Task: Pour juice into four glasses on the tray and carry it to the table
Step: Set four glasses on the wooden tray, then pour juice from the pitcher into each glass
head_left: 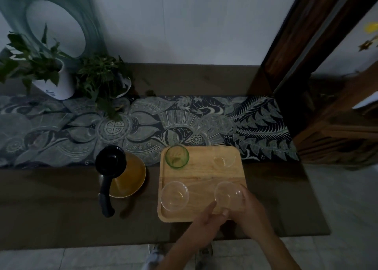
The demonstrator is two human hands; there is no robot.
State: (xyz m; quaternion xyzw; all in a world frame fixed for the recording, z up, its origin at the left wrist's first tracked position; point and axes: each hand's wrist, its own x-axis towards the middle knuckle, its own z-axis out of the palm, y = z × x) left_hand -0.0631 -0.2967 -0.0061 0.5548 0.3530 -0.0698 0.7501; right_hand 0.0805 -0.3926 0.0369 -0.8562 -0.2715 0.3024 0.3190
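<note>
Here, left hand [204,224] and right hand [251,212] round upright near-right glass [229,194]; jug [131,171] handle nearward.

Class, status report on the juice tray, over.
Left hand, right hand hold near-right glass. Four glasses on tray, none filled. Jug beside tray, untouched. Nothing between them.

Four glasses [174,196] upright on tray [201,173], jug [131,173] left
</note>
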